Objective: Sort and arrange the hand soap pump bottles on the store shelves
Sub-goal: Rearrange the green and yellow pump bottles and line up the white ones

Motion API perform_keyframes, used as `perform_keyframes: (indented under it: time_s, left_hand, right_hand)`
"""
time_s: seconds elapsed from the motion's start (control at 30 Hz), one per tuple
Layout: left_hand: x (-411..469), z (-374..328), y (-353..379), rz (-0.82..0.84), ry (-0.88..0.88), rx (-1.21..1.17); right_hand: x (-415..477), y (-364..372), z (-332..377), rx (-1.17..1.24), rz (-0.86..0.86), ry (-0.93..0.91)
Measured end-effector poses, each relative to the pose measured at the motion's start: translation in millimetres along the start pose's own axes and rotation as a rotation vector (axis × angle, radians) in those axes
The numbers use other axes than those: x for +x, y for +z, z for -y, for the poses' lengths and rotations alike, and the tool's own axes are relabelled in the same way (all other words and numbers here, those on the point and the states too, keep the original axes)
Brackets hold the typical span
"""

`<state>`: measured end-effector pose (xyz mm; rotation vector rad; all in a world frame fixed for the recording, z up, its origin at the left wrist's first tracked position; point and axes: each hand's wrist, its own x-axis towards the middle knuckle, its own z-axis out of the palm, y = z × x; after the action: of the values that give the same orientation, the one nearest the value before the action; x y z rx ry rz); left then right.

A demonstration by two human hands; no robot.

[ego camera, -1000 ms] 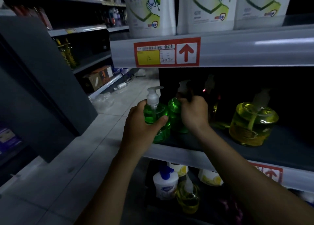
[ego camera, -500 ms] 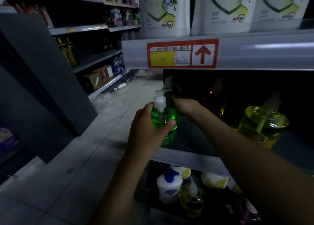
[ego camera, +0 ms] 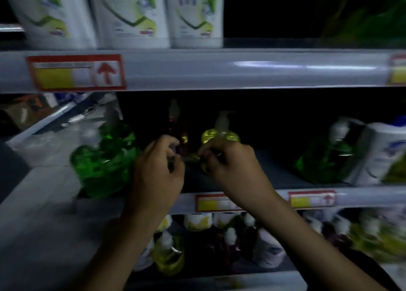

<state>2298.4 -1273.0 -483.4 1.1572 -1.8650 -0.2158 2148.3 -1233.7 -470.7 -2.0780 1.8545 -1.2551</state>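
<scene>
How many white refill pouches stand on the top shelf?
3: left pouch, middle pouch, right pouch, side by side at the left; others may hide behind.

The left hand (ego camera: 157, 172) and right hand (ego camera: 230, 165) are bare. So are both forearms, which run uncovered from either side of the red-framed price label (ego camera: 217, 203) to the lower edge of view, slim at the wrist and broader below. Blur smears the fingers (ego camera: 216, 150), so the nails cannot be made out.
</scene>
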Motion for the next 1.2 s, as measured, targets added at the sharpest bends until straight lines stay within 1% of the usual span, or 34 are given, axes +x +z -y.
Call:
perform_keyframes:
  time_s: [0.07,0.13,0.23,0.27,0.33,0.4,0.47,0.5,0.53,0.57,0.63,0.7,0.77,0.83,0.9,0.93,1.1,1.13,1.2]
  left_hand:
    - [-2.4,-18.6,23.0,0.103,0.049,-0.051]
    - [-4.3,-39.1,48.9,0.168,0.095,-0.122]
    - [-4.4,-67.1,92.6,0.258,0.099,-0.231]
    - [-4.2,-75.5,106.6,0.286,0.096,-0.265]
    - [-4.7,-91.6,132.6,0.345,0.090,-0.327]
    - [-6.6,-107.0,153.9,0.402,0.082,-0.366]
    - [-9.0,-119.7,169.5,0.426,0.070,-0.398]
    - [-10.2,-124.8,175.1,0.430,0.062,-0.418]
    - [-11.1,-128.3,179.5,0.432,0.054,-0.439]
    - [-11.0,-130.6,182.6,0.432,0.036,-0.455]
    - [-7.6,-129.9,185.8,0.413,-0.034,-0.472]
    - [-0.1,-125.5,183.8,0.397,-0.132,-0.493]
    - [7.7,-119.7,179.9,0.399,-0.182,-0.508]
    - [12.2,-115.3,175.9,0.417,-0.193,-0.511]
    - [14.4,-113.2,174.0,0.427,-0.201,-0.510]
    - [14.6,-112.7,173.8,0.428,-0.206,-0.507]
    - [9.9,-115.2,169.3,0.350,-0.277,-0.421]
    - [8.3,-115.3,167.7,0.333,-0.278,-0.391]
    - [5.6,-115.2,164.1,0.322,-0.266,-0.358]
  right_hand:
    - [-15.3,-20.2,-25.0,-0.024,-0.190,0.032]
    - [-26.1,-40.6,-48.9,-0.054,-0.351,0.043]
    - [-34.7,-70.7,-82.1,-0.072,-0.589,0.122]
    - [-38.5,-79.7,-91.2,-0.087,-0.640,0.168]
    - [-48.4,-96.2,-108.5,-0.091,-0.674,0.277]
    - [-58.3,-106.5,-120.3,-0.132,-0.625,0.403]
    - [-65.4,-107.0,-124.7,-0.237,-0.479,0.495]
    - [-68.1,-102.7,-124.9,-0.296,-0.416,0.498]
    - [-71.2,-97.3,-124.6,-0.310,-0.394,0.470]
    - [-74.2,-93.8,-123.7,-0.259,-0.413,0.424]
    - [-76.7,-93.8,-124.0,-0.033,-0.498,0.351]
    - [-76.6,-96.7,-127.9,0.070,-0.500,0.329]
    - [-73.1,-96.6,-134.0,0.034,-0.423,0.331]
    - [-65.4,-94.6,-142.0,-0.014,-0.275,0.378]
    - [-58.0,-94.0,-149.7,-0.011,-0.114,0.428]
    - [-55.1,-94.7,-153.4,-0.004,-0.082,0.451]
    - [-51.4,-105.1,-161.7,0.105,-0.162,0.553]
    - [-50.2,-105.6,-161.9,0.127,-0.140,0.544]
    - [-47.0,-104.9,-160.8,0.163,-0.039,0.485]
